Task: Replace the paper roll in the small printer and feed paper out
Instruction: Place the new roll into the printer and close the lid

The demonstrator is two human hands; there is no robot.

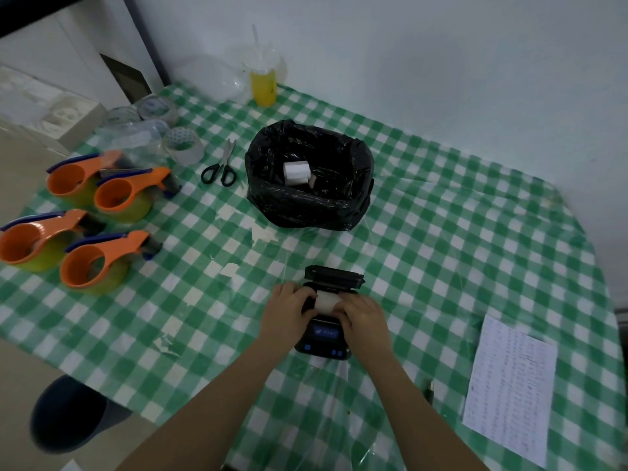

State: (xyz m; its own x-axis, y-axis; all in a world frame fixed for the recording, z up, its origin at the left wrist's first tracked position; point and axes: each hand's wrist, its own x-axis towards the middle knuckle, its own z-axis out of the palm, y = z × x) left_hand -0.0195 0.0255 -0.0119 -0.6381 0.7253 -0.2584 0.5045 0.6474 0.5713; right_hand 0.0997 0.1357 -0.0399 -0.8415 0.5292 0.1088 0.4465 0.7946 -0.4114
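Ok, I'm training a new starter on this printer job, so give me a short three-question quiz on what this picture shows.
1. True or false: the printer has its lid open.
2. Where is the white paper roll that both hands are on? A) in the printer's open bay B) beside the scissors C) on the printed sheet
3. What lies inside the black bin bag?

Key
1. True: the lid is tipped back, away from the person.
2. A: the left hand and the right hand hold it at its two ends.
3. White paper rolls; how many cannot be told.
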